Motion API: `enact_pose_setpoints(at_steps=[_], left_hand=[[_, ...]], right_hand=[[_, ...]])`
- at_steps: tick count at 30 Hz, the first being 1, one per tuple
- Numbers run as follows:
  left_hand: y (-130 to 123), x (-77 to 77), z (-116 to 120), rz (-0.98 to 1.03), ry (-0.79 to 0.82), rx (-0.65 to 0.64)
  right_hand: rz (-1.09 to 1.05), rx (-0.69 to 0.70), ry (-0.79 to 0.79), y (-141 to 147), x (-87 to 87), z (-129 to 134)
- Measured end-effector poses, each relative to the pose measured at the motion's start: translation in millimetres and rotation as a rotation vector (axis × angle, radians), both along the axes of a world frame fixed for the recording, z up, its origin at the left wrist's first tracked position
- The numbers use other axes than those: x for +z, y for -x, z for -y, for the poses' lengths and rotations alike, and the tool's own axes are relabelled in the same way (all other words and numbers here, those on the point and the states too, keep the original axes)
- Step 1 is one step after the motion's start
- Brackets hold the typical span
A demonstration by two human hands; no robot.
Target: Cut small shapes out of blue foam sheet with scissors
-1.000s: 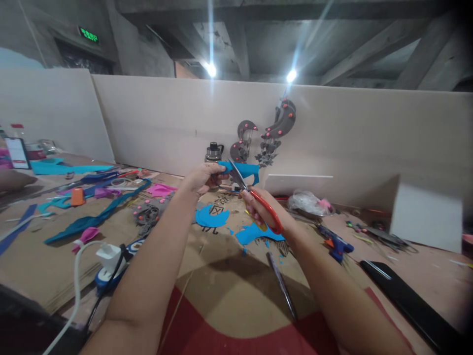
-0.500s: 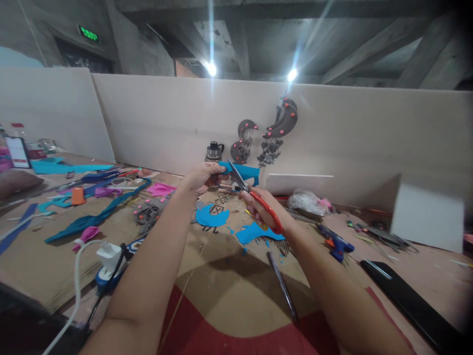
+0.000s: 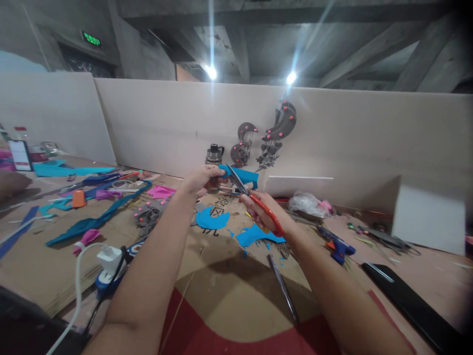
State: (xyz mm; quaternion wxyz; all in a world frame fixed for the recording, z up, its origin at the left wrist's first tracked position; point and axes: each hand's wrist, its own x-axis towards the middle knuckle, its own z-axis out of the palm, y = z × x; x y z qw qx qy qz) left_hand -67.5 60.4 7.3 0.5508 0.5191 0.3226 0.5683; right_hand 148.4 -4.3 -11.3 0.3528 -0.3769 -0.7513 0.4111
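Observation:
My left hand (image 3: 205, 178) pinches the left end of a blue sheet (image 3: 247, 176), felt or paper by its look, held up above the table. In my right hand (image 3: 260, 207) are red-handled scissors (image 3: 271, 217), their blades pointing up and left across the blue sheet. Whether the blades are parted is hard to see. Below the hands lie a blue crescent cutout (image 3: 209, 218) and a larger blue offcut (image 3: 254, 235), with small blue scraps around them. A pen (image 3: 283, 290) rests on the cardboard nearer me.
Behind stands a white partition (image 3: 166, 123) with grey crescent hangings (image 3: 284, 123) and a bottle (image 3: 213, 154). A glue gun (image 3: 337, 246) and black case (image 3: 406, 296) lie right. At left are a power strip with plug (image 3: 111, 259), fabric strips (image 3: 99, 217) and another person's hand (image 3: 15, 185).
The blue sheet's free right end has shifted slightly left. Both hands keep nearly the same place, and the scissors still lie across the sheet. The view has tilted a little.

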Motion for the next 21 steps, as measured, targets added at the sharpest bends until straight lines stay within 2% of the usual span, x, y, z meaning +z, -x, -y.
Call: enact_pose_setpoints(at_steps=[11, 21], left_hand=[[1.9, -1.1, -1.3, -0.017, -0.003, -0.006], [2.2, -2.5, -2.9, -0.002, -0.009, -0.003]], right_hand=[[0.034, -0.018, -0.081, -1.5, -5.7, -5.1], [0.010, -0.003, -0.085, 0.8, -6.5, -6.1]])
